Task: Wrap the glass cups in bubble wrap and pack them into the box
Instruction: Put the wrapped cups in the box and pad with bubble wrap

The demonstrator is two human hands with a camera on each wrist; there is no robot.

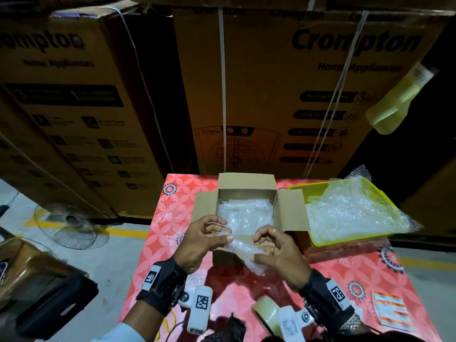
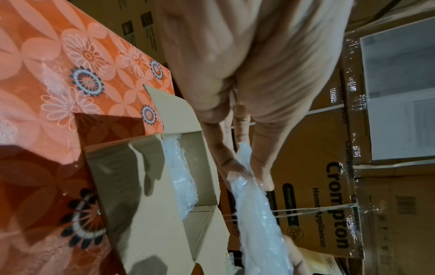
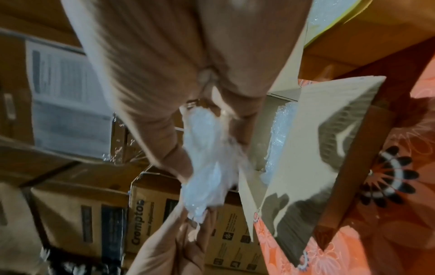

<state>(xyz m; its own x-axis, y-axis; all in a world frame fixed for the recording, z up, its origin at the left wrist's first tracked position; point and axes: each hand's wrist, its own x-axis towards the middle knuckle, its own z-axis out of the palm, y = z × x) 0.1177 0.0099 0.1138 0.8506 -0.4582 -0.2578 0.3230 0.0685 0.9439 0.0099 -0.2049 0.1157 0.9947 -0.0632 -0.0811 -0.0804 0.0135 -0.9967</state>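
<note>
A small open cardboard box [image 1: 291,208] stands on the red flowered table [image 1: 158,233]; bubble-wrapped bundles [image 1: 243,212] lie inside it. Just in front of the box, above its near flap, both hands hold one bubble-wrapped bundle [image 1: 243,248] [image 2: 256,214] [image 3: 207,167]. My left hand [image 1: 204,239] pinches its left end with thumb and fingers. My right hand [image 1: 276,250] grips the right end with curled fingers. Whether there is glass inside the wrap cannot be made out.
A yellow-green tray [image 1: 318,239] with loose bubble wrap [image 1: 352,211] sits right of the box. A tape roll [image 1: 265,314] and a printed card [image 1: 392,309] lie near the table's front. Big cartons [image 1: 283,90] stand stacked behind. A fan [image 1: 70,225] lies on the floor, left.
</note>
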